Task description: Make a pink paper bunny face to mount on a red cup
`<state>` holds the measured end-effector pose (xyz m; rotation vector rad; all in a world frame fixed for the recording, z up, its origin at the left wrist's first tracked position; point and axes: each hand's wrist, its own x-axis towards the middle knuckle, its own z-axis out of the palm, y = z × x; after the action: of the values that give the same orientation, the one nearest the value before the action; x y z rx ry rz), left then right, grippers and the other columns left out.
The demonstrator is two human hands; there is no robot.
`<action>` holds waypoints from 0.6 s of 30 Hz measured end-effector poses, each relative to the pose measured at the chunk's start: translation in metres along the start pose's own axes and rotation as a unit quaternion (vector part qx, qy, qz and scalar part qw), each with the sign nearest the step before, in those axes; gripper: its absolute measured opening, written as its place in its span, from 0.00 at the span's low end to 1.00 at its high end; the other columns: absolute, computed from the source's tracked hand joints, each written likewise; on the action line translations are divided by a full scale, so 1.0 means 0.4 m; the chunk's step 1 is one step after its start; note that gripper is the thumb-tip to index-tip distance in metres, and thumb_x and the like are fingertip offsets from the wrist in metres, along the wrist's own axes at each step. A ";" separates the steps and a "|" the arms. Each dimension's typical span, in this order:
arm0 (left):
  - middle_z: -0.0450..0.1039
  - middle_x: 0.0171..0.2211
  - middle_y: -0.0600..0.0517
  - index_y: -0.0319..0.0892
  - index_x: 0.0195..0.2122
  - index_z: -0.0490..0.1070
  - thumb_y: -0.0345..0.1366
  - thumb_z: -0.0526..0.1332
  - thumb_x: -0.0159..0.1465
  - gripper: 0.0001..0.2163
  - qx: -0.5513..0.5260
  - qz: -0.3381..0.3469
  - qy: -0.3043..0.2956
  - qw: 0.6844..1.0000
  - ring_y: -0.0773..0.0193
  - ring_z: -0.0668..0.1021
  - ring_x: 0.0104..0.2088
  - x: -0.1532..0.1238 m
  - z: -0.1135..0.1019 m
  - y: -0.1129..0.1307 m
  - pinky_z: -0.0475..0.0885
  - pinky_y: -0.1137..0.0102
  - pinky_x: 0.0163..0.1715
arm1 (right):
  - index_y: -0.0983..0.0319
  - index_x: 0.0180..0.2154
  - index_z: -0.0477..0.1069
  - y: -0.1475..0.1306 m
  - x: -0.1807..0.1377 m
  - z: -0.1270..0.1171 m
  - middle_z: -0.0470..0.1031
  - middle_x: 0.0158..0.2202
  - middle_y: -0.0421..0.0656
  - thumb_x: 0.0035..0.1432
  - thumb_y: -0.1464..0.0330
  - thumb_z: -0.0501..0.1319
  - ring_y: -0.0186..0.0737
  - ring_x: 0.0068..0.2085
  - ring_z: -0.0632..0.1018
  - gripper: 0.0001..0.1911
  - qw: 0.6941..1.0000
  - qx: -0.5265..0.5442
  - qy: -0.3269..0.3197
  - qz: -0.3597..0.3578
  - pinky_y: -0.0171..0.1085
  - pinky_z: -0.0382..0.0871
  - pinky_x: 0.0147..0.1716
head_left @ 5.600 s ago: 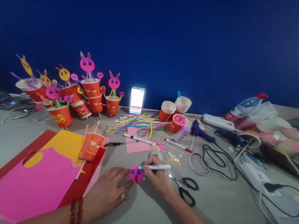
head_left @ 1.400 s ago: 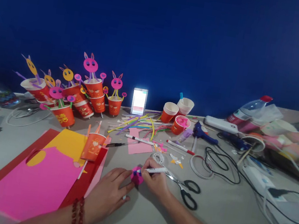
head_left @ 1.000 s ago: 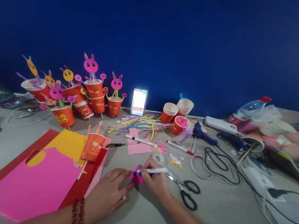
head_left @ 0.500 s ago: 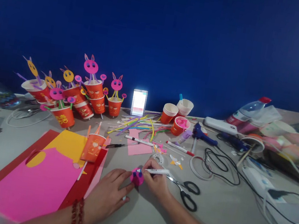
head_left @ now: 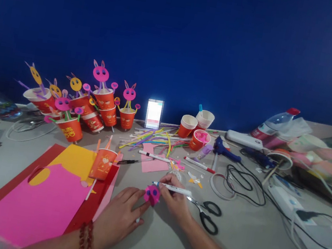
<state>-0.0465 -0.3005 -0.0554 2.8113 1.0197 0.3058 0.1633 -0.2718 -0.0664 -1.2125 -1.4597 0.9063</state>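
Note:
A small pink paper circle (head_left: 152,195) with two dark blue eye spots lies on the table between my hands. My left hand (head_left: 122,210) steadies its left and lower edge with the fingertips. A small pale piece, perhaps a cap, peeks out under the curled lower fingers. My right hand (head_left: 175,200) grips a white marker (head_left: 178,190), its blue tip pointing left just above the circle. Black-handled scissors (head_left: 209,217) lie with blades apart, right of my right hand. Left of my left hand is a pink sheet (head_left: 40,205) with a rounded cutout.
Red paper cups with paper rabbit faces (head_left: 101,73) stand at the back left. An upturned red cup (head_left: 103,164) sits on the coloured sheets. Pipe cleaners (head_left: 151,137) are heaped mid-table. Right of them are a blue glue gun (head_left: 227,150), black cable (head_left: 248,185) and power strip (head_left: 287,200).
The marker tip has lifted off the pink circle and moved up slightly, with my right hand shifting a little to the right. Both blue spots now show. My left hand stays put.

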 end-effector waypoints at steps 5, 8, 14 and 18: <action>0.66 0.57 0.45 0.45 0.58 0.64 0.35 0.64 0.63 0.22 0.004 -0.002 0.019 1.000 0.51 0.68 0.55 -0.002 0.005 -0.001 0.68 0.54 0.54 | 0.58 0.31 0.68 0.001 0.002 -0.021 0.67 0.25 0.39 0.60 0.65 0.58 0.38 0.26 0.67 0.06 1.000 0.002 0.001 0.004 0.36 0.61 0.25; 0.66 0.57 0.45 0.46 0.57 0.65 0.35 0.64 0.63 0.21 0.004 -0.002 0.028 1.000 0.52 0.68 0.55 -0.003 0.009 -0.003 0.69 0.55 0.54 | 0.58 0.32 0.67 0.001 0.005 -0.030 0.67 0.25 0.39 0.60 0.64 0.58 0.38 0.26 0.68 0.06 1.000 0.007 0.012 0.008 0.36 0.61 0.25; 0.65 0.57 0.45 0.46 0.57 0.64 0.34 0.64 0.63 0.21 -0.002 -0.004 0.024 1.000 0.52 0.67 0.55 -0.003 0.010 -0.005 0.68 0.55 0.54 | 0.58 0.31 0.69 0.005 0.004 -0.030 0.68 0.26 0.39 0.57 0.65 0.59 0.38 0.28 0.69 0.04 1.000 0.008 -0.011 0.010 0.35 0.63 0.26; 0.65 0.56 0.45 0.46 0.57 0.64 0.35 0.64 0.63 0.21 -0.002 -0.003 0.018 1.000 0.51 0.68 0.55 -0.001 0.003 -0.002 0.68 0.54 0.54 | 0.59 0.29 0.67 0.009 -0.003 -0.025 0.67 0.22 0.37 0.55 0.69 0.58 0.36 0.23 0.68 0.03 0.999 0.013 -0.021 0.023 0.34 0.61 0.22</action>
<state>-0.0470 -0.3003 -0.0569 2.8084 1.0347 0.3587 0.1739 -0.2725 -0.0678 -1.2179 -1.4534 0.9844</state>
